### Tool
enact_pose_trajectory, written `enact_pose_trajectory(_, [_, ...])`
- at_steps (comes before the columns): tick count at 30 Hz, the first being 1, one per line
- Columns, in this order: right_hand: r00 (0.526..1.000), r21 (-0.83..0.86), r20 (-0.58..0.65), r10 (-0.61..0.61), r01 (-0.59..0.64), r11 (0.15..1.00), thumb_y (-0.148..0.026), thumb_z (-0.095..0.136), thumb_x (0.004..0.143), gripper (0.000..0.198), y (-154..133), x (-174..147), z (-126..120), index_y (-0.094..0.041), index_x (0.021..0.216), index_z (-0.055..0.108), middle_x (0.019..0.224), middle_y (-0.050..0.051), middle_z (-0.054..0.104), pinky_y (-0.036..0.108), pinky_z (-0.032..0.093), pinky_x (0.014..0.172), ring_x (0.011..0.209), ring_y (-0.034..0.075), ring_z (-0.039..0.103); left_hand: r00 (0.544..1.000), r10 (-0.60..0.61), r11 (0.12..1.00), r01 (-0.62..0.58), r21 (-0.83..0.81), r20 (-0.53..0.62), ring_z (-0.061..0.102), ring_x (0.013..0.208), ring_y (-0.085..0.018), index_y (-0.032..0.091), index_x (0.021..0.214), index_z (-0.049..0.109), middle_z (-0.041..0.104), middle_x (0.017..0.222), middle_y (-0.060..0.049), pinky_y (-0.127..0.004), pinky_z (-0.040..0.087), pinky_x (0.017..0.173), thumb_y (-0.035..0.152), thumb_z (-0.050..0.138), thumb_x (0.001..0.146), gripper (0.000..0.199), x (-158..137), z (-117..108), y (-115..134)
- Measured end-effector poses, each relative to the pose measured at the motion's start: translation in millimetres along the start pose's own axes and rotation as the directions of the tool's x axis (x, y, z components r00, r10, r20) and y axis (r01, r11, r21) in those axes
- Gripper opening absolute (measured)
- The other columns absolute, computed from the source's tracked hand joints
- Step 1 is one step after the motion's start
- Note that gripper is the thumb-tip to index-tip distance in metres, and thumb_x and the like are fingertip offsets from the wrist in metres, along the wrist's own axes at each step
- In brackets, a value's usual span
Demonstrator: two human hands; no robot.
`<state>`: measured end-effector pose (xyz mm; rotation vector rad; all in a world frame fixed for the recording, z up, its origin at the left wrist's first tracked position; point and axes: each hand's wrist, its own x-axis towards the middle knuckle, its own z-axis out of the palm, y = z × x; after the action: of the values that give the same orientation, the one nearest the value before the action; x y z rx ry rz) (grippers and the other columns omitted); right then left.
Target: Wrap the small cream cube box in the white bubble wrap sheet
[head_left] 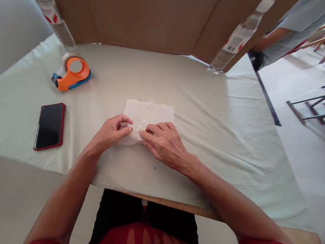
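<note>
A translucent white wrapping sheet, textured like bubble wrap, lies on the cloth in front of me. Its near part is crumpled and folded over between my hands. My left hand has thumb and fingers curled on the left side of the fold, gripping it. On the other side, my right hand bends its fingers and presses on the fold. A small pale yellowish bit shows at the right fingertips; the wrapping and fingers hide most of it, and I cannot tell what it is.
An orange tape dispenser and a red-cased phone lie to the left. Plastic bottles stand against a brown cardboard panel at the back. Another person's arm shows beyond it, right.
</note>
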<state>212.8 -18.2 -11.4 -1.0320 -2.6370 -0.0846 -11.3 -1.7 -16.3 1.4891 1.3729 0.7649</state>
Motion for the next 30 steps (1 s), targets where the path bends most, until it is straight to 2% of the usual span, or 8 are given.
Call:
enact_pose_trajectory(2, [1.000, -0.011, 0.009, -0.001, 0.001, 1.000, -0.026, 0.058, 0.096, 0.017, -0.2, 0.2, 1.8, -0.022, 0.111, 0.064, 0.105, 0.006, 0.069, 0.039, 0.031, 0.081, 0.089, 0.023, 0.050, 1.000, -0.021, 0.999, 0.021, 0.025, -0.014, 0.042, 0.053, -0.011, 0.020, 0.093, 0.062, 0.049, 0.063, 0.005, -0.024, 0.031, 0.050, 0.040, 0.065, 0.075, 0.027, -1.3, -2.2, 0.0])
enact_pose_trajectory(5, [1.000, -0.039, 0.002, -0.012, 0.012, 0.999, -0.025, 0.055, 0.097, 0.019, -1.4, 0.3, 5.0, -0.023, 0.114, 0.064, 0.105, 0.006, 0.067, 0.039, 0.030, 0.081, 0.090, 0.023, 0.048, 0.999, 0.001, 0.983, 0.009, 0.182, -0.053, 0.043, 0.055, -0.012, 0.021, 0.091, 0.063, 0.050, 0.062, 0.005, -0.025, 0.032, 0.053, 0.038, 0.064, 0.075, 0.024, -0.8, -1.2, 1.7])
enact_pose_trajectory(12, [0.999, -0.092, -0.045, -0.013, 0.009, 0.996, -0.020, 0.051, 0.098, 0.022, -5.5, 0.9, 12.2, -0.023, 0.115, 0.064, 0.105, 0.009, 0.066, 0.040, 0.029, 0.079, 0.092, 0.024, 0.047, 0.988, 0.101, 0.859, -0.030, 0.512, -0.113, 0.049, 0.056, -0.017, 0.023, 0.080, 0.061, 0.057, 0.059, 0.002, -0.029, 0.031, 0.058, 0.032, 0.060, 0.077, 0.010, 11.1, 7.9, 0.0])
enact_pose_trajectory(18, [0.998, -0.085, -0.054, -0.011, 0.006, 0.996, -0.022, 0.051, 0.098, 0.019, -6.2, 1.2, 13.0, -0.022, 0.111, 0.065, 0.105, 0.009, 0.065, 0.040, 0.028, 0.079, 0.092, 0.025, 0.047, 0.974, 0.092, 0.859, 0.027, 0.511, -0.207, 0.054, 0.063, -0.017, 0.022, 0.077, 0.064, 0.064, 0.067, -0.001, -0.029, 0.037, 0.061, 0.036, 0.055, 0.082, 0.018, 5.8, -1.8, -0.2])
enact_pose_trajectory(21, [0.999, -0.076, -0.049, -0.002, -0.001, 0.997, -0.021, 0.052, 0.097, 0.019, -6.8, 1.3, 12.8, -0.021, 0.110, 0.065, 0.106, 0.010, 0.065, 0.040, 0.028, 0.079, 0.093, 0.025, 0.047, 0.966, -0.016, 0.906, 0.122, 0.404, -0.257, 0.060, 0.066, -0.019, 0.020, 0.081, 0.065, 0.066, 0.070, -0.004, -0.029, 0.042, 0.058, 0.048, 0.059, 0.081, 0.029, -5.2, -10.9, 3.6])
enact_pose_trajectory(25, [0.999, -0.067, -0.046, 0.001, -0.004, 0.998, -0.019, 0.052, 0.097, 0.018, -7.1, 1.5, 14.1, -0.021, 0.109, 0.066, 0.106, 0.010, 0.066, 0.040, 0.027, 0.079, 0.093, 0.026, 0.047, 0.943, -0.255, 0.923, 0.303, 0.238, -0.213, 0.069, 0.067, -0.023, 0.017, 0.100, 0.063, 0.070, 0.080, -0.007, -0.027, 0.045, 0.049, 0.058, 0.071, 0.071, 0.051, -15.0, -18.4, 11.0])
enact_pose_trajectory(27, [0.999, -0.070, -0.050, -0.002, -0.002, 0.998, -0.019, 0.052, 0.097, 0.018, -7.0, 1.7, 15.0, -0.021, 0.109, 0.066, 0.106, 0.010, 0.065, 0.040, 0.027, 0.079, 0.093, 0.025, 0.047, 0.925, -0.321, 0.898, 0.365, 0.246, -0.201, 0.068, 0.062, -0.022, 0.017, 0.106, 0.060, 0.070, 0.076, -0.006, -0.025, 0.042, 0.045, 0.057, 0.075, 0.068, 0.057, -14.3, -18.2, 13.8])
enact_pose_trajectory(30, [0.998, -0.092, -0.058, -0.001, -0.004, 0.996, -0.020, 0.050, 0.098, 0.018, -7.0, 2.2, 15.8, -0.022, 0.108, 0.066, 0.104, 0.010, 0.065, 0.040, 0.027, 0.078, 0.091, 0.025, 0.046, 0.903, -0.393, 0.853, 0.428, 0.300, -0.173, 0.060, 0.050, -0.018, 0.018, 0.105, 0.057, 0.064, 0.059, -0.001, -0.024, 0.037, 0.042, 0.052, 0.076, 0.070, 0.053, -7.6, -14.7, 16.6])
